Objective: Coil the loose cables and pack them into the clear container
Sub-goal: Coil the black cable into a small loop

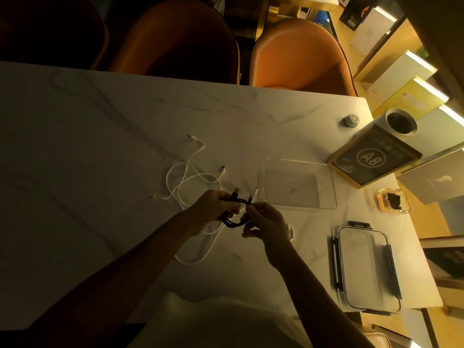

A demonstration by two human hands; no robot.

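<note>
I'm holding the black cable (pixel 234 217) in both hands, just above the worktop (pixel 100 146). My left hand (pixel 213 205) is curling its grip round one side of the small coil, fingers wrapped over the strands, with a plug end sticking up past the knuckles. My right hand (pixel 266 222) is pinching the other side between thumb and fingertips, a narrow grip right on the cord, while the lower fingers are hanging loosely curled below. The black loops are sagging between the two hands.

Under and beyond my hands the white cables (pixel 190 179) are lying loose on the marble, tangling in open loops, their ends pointing off in several directions; one long loop is trailing back toward me beneath my left forearm.

Just to the right of my hands the clear container (pixel 298 183) is sitting open on the worktop, nothing showing inside it. Nearer to me on the right, its lid (pixel 367 268) is lying flat with dark clips along its edges, well apart from the box.

Further right I'm seeing a framed sign (pixel 371 158) marked A8, a white cylinder (pixel 399 123) behind it, a small grey knob (pixel 351 120) and a yellowish ashtray (pixel 393 199). Across the worktop, orange chairs (pixel 301 56) are standing.
</note>
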